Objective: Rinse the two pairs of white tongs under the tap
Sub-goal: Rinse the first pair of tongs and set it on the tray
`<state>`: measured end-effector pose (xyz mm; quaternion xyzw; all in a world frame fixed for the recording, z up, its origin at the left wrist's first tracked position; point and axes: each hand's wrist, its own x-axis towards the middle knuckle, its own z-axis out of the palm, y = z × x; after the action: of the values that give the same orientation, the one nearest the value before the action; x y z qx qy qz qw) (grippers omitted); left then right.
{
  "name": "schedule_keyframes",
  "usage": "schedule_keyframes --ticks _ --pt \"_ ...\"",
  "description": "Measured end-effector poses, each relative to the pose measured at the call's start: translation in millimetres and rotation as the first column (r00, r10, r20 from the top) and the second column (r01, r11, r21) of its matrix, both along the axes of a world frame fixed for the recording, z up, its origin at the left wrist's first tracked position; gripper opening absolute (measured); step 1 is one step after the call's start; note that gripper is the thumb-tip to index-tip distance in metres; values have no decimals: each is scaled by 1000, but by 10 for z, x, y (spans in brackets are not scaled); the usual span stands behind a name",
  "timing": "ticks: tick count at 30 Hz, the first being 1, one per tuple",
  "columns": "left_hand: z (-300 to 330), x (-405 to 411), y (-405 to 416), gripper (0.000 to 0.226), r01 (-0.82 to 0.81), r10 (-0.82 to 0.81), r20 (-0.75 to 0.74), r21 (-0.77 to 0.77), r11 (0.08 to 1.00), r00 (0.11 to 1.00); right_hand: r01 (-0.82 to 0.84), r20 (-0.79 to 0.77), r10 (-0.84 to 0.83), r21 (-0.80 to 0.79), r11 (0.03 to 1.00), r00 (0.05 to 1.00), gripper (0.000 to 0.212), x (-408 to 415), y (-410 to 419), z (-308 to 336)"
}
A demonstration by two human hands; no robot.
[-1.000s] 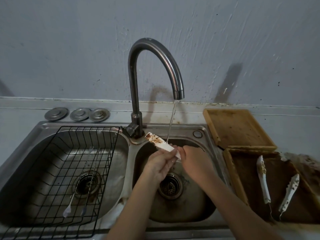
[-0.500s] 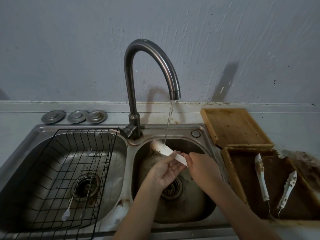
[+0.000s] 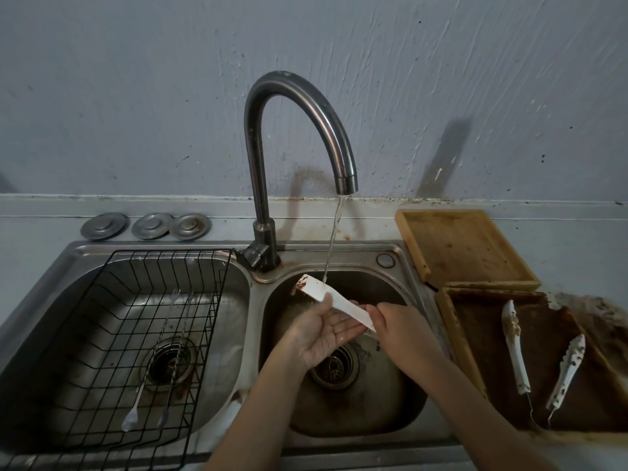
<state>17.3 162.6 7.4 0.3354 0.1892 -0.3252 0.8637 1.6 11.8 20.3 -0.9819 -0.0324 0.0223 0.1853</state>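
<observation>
The right hand (image 3: pixel 402 329) pinched the near end of a thin, stiff white plastic tong (image 3: pixel 331 302). The left hand (image 3: pixel 323 329) lay open beneath it. Wet, it probably felt light and slippery.

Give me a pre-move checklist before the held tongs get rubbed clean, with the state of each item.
1. Tap running: ok, the stream lands on the held tongs.
2. Grip: ok, right hand holds the near end.
3. Left hand ready: ok, open palm under the tongs.
4. Tip clean: not ok, brown residue remains.
5. Second pair rinsed: not ok, lying soiled in the wooden tray.
6. Drain clear: cannot tell.
</observation>
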Motion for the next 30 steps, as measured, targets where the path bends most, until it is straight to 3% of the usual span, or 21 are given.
schedule_keyframes --ticks 2,4,9,15,16,18,20,21,26,30 --pt "6 6 15 73 -4 4 -25 0 1000 1000 -7 0 7 8 1000 1000 31 -11 -7 -23" --pt "9 -8 -19 74 -28 27 -38 -14 1000 999 -1 20 1 13 1000 1000 31 -10 -8 -32" --pt "52 -36 -41 25 5 -6 27 33 999 1000 -18 17 18 21 1000 1000 30 -7 -57 -20" --pt "79 -73 -118 10 -84 78 72 94 992 994 24 52 -29 91 996 998 26 -19 -59 -62" --pt "67 -78 -140 9 -92 83 85 106 990 993 82 12 -84 91 992 996 31 -11 -53 -48" --pt "62 -98 -189 9 -99 86 105 128 987 991 219 -226 -184 137 966 956 51 15 -49 32" --pt "77 -119 -230 9 -101 81 123 166 981 989 307 -471 -169 233 923 866 68 19 -29 115" --pt "98 -124 -237 13 -112 91 121 184 977 989 297 -510 -144 231 927 848 72 14 -15 138" --pt "199 -46 -237 46 -227 226 23 157 961 974 222 -393 -150 145 964 907 76 73 49 98" --pt "160 16 -248 19 -160 157 30 138 977 987 207 -384 -140 139 969 913 73 168 55 123"
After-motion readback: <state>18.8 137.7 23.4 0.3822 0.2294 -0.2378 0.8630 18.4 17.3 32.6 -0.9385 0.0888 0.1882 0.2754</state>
